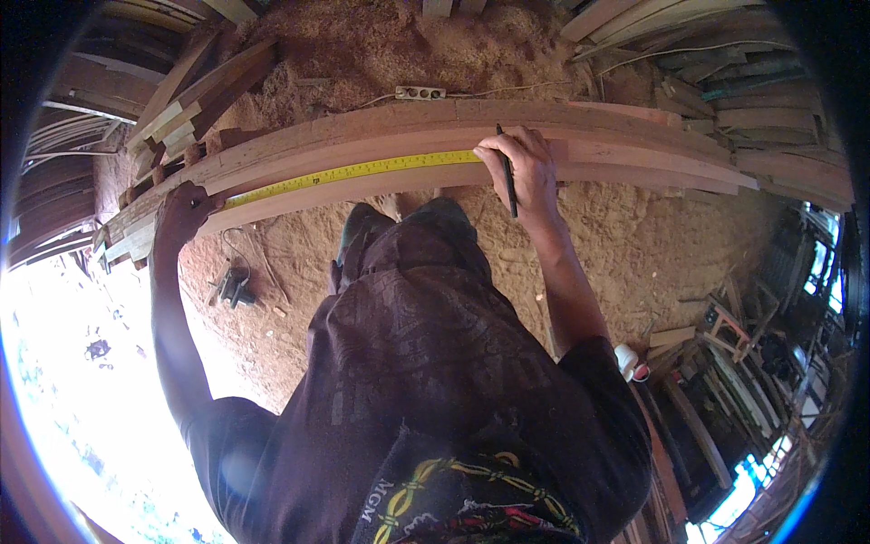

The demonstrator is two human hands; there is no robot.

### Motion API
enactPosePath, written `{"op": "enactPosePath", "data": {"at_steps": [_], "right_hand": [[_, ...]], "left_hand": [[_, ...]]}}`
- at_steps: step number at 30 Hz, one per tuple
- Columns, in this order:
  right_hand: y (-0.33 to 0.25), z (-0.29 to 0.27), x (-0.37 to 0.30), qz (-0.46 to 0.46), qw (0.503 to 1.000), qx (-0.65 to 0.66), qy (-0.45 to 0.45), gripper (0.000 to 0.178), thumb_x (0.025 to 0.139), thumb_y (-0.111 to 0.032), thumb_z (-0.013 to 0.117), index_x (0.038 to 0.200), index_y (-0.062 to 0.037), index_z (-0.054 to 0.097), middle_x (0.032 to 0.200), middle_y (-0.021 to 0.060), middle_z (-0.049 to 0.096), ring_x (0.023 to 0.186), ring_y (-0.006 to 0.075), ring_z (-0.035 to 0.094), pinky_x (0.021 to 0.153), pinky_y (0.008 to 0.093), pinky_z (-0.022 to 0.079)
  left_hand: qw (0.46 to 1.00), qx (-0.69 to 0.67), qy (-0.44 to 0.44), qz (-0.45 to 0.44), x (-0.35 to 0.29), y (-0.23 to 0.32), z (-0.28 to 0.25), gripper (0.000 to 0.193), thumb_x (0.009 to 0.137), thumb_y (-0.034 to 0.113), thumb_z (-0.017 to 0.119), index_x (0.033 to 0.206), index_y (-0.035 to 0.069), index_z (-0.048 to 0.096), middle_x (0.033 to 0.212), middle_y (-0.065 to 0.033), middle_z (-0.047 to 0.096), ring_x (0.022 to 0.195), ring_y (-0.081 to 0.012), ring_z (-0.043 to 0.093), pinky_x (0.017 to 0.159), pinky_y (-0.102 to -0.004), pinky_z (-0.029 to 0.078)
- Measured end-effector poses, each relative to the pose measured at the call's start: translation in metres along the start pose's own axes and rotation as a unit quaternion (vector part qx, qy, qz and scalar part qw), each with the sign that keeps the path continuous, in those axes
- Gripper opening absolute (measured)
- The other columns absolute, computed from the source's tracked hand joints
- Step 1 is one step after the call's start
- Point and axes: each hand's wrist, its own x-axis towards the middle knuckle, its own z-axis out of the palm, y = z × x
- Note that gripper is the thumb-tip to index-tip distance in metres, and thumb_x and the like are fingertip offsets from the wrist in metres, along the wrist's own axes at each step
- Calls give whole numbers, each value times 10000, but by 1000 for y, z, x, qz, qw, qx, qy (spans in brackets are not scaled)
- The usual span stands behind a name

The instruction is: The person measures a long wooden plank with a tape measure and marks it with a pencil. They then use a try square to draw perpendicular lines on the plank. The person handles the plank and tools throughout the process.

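A yellow tape measure (353,172) is stretched along a stack of long wooden boards (362,136) in front of me. My left hand (184,215) is closed on the tape's left end, close to the boards' left ends. At the tape's other end, right of the middle, my right hand (524,172) rests on the boards. A slim dark pencil (508,177) slants between its fingers, one end pointing back toward me. Whether those fingers also grip the tape or its case is hidden by the hand.
Sawdust covers the ground. A white power strip (420,92) with a cable lies beyond the boards. On the left are stacked lumber (195,95) and a dark corded power tool (236,286). More timber (770,118) is piled at right, with wood pieces (716,399) nearer me.
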Motion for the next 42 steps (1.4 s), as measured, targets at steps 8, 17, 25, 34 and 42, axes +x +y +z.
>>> {"op": "enactPosePath", "data": {"at_steps": [8, 17, 25, 34, 42], "right_hand": [[-3, 0, 1, 16, 1000, 20, -3, 103, 894, -150, 811, 921, -63, 762, 837, 129, 639, 862, 351, 629, 777, 483, 487], [-1, 2, 0, 18, 999, 28, 1, 99, 907, -162, 801, 940, -77, 761, 844, 125, 638, 855, 346, 630, 781, 476, 483], [2, 3, -1, 2, 1000, 21, -1, 111, 923, -169, 793, 956, -69, 758, 846, 129, 654, 837, 351, 645, 758, 482, 488], [-6, -3, 3, 0, 1000, 1, -11, 110, 915, -163, 789, 964, -68, 759, 870, 130, 674, 854, 346, 660, 784, 476, 507], [-31, -11, 16, 36, 995, 84, -41, 194, 1003, -184, 717, 1146, -68, 779, 1029, 148, 757, 978, 303, 737, 856, 418, 562]], "left_hand": [[1000, 14, 11, 16, 1, -1, 2, 457, 867, 443, 840, 815, 1, 737, 804, -145, 626, 755, -303, 642, 714, -451, 477], [999, 36, 15, 9, -1, 3, 0, 460, 850, 463, 835, 869, 9, 761, 892, -166, 668, 863, -338, 682, 763, -469, 493], [998, 60, 19, -10, 0, 7, 1, 466, 846, 494, 822, 867, 33, 761, 894, -166, 677, 872, -365, 691, 781, -484, 498], [993, 111, 27, -10, -2, 18, 1, 410, 885, 482, 788, 899, 73, 771, 942, -140, 699, 908, -368, 697, 809, -508, 514], [992, 123, 13, -10, 3, 18, 2, 402, 909, 461, 786, 913, 59, 768, 1010, -155, 711, 982, -367, 707, 850, -528, 529]]}}
